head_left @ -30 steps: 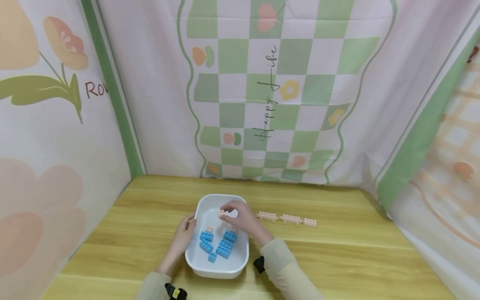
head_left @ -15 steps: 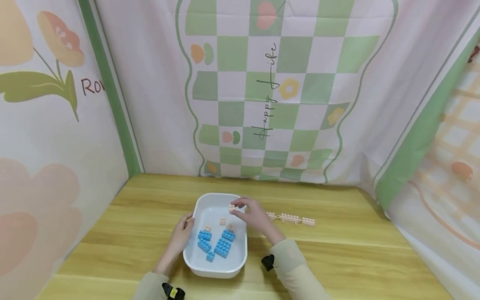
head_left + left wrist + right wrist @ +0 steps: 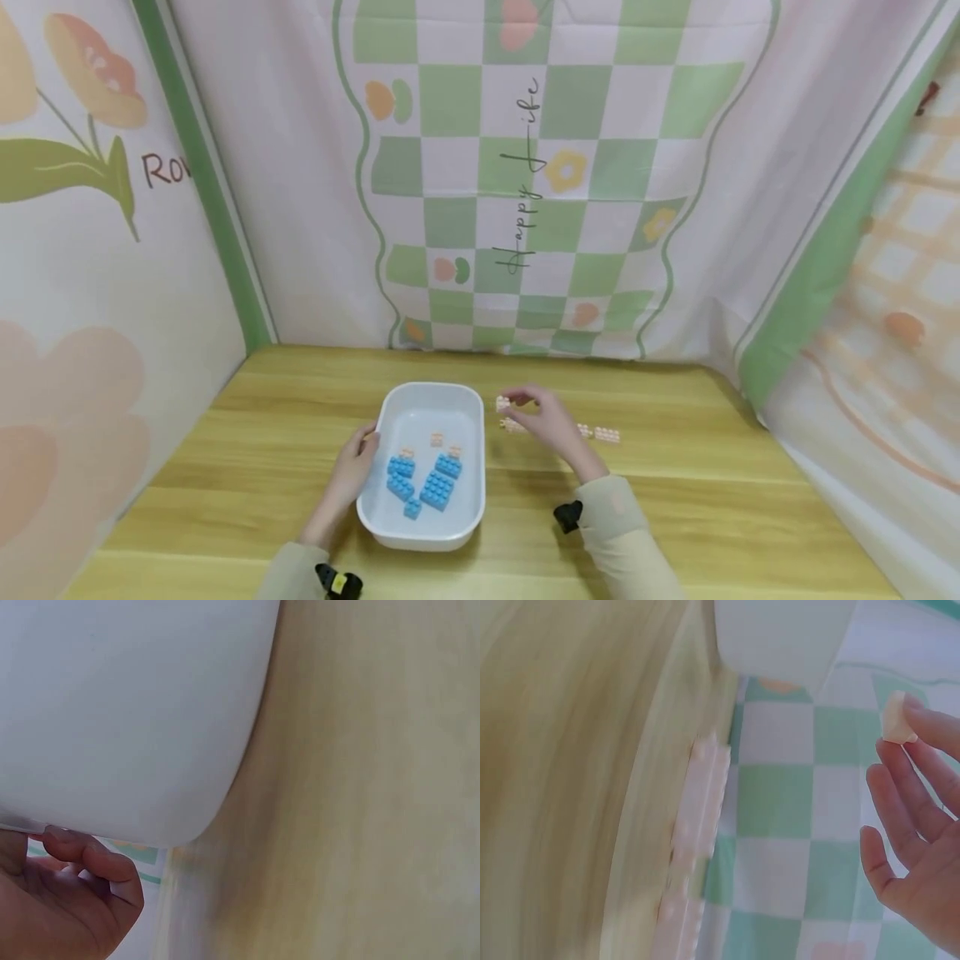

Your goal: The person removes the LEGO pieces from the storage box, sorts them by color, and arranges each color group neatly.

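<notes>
Two hands share the work: the left hand point(image 3: 351, 467) curls its fingers on the edge of the white tub point(image 3: 408, 417) at its ten o'clock, while off its two o'clock the right hand point(image 3: 547, 418) pinches a small pink brick point(image 3: 502, 404) between thumb and finger, the lower fingers slightly apart. That brick is in the air outside the tub, near the nine-o'clock end of the pink row point(image 3: 607, 435) on the table point(image 3: 720, 467), not touching it. Inside, five blue bricks point(image 3: 437, 490) lie toward six o'clock, three pink pieces point(image 3: 437, 438) at their twelve. The step appears to be adding to the row; the next move would call for lowering the brick and lining it up at that end.
</notes>
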`<state>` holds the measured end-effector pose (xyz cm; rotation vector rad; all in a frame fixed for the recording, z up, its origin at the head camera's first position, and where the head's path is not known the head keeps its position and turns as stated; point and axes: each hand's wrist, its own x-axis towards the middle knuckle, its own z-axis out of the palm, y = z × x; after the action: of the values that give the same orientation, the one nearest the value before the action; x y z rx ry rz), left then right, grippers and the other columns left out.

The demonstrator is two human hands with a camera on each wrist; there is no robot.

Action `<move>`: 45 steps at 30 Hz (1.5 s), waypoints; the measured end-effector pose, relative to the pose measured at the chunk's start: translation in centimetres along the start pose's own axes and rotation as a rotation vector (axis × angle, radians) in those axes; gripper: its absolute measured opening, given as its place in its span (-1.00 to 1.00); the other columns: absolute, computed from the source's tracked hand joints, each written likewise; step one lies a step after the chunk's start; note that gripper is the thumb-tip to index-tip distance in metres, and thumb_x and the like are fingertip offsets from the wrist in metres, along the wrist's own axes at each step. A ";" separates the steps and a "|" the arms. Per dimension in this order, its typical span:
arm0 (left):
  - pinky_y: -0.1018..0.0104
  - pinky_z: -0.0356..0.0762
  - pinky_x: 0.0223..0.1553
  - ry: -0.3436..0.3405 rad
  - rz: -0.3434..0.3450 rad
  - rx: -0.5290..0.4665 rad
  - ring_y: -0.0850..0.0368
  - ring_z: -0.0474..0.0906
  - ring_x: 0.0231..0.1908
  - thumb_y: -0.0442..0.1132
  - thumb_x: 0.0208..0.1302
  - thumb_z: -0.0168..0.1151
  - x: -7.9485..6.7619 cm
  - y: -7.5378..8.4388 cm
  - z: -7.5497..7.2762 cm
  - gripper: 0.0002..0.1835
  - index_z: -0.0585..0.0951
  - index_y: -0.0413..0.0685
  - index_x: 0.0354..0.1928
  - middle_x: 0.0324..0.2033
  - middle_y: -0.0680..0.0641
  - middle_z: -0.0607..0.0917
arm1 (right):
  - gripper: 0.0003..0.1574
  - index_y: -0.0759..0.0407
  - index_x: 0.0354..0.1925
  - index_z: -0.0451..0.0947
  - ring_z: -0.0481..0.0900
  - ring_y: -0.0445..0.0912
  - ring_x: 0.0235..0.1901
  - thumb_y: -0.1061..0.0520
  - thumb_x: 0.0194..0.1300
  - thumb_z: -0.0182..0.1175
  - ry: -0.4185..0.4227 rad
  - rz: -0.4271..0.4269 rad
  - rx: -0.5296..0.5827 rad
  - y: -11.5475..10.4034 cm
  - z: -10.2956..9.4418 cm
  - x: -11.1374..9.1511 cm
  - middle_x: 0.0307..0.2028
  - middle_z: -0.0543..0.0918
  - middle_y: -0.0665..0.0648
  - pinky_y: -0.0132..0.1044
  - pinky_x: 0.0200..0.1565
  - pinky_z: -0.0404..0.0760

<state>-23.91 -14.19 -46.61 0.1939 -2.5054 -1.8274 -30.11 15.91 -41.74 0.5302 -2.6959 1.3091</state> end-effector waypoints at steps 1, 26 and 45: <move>0.19 0.58 -0.21 0.002 0.000 0.000 0.01 0.55 -0.20 -0.07 0.47 -0.18 0.0 0.0 0.0 -0.50 0.27 -0.16 0.33 -0.12 -0.29 0.56 | -0.60 0.07 -0.01 0.58 0.53 0.01 -0.04 -0.03 0.20 0.26 0.004 -0.005 -0.009 0.2 -0.4 -0.1 -0.12 0.63 0.07 0.10 0.11 0.42; 0.17 0.59 -0.18 0.003 -0.003 0.004 -0.02 0.55 -0.16 -0.07 0.47 -0.19 0.2 0.0 -0.7 -0.50 0.27 -0.16 0.33 -0.06 -0.32 0.55 | -0.62 0.24 -0.04 0.60 0.56 -0.01 -0.21 0.08 0.20 0.27 0.172 0.036 -0.120 6.9 -8.1 -3.1 -0.21 0.66 0.20 -0.18 -0.12 0.52; 0.14 0.57 -0.10 -0.011 -0.016 -0.002 -0.05 0.54 -0.08 -0.08 0.48 -0.22 0.0 -0.2 0.0 -0.50 0.23 -0.17 0.35 0.02 -0.33 0.52 | -0.71 0.34 -0.16 0.61 0.60 0.05 -0.27 0.18 0.17 0.29 0.198 0.098 -0.243 10.4 -12.0 -6.2 -0.25 0.69 0.28 -0.26 -0.22 0.56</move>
<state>-23.91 -14.27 -46.75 0.2053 -2.5168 -1.8417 -28.74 32.84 -43.45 0.2327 -2.6892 0.9748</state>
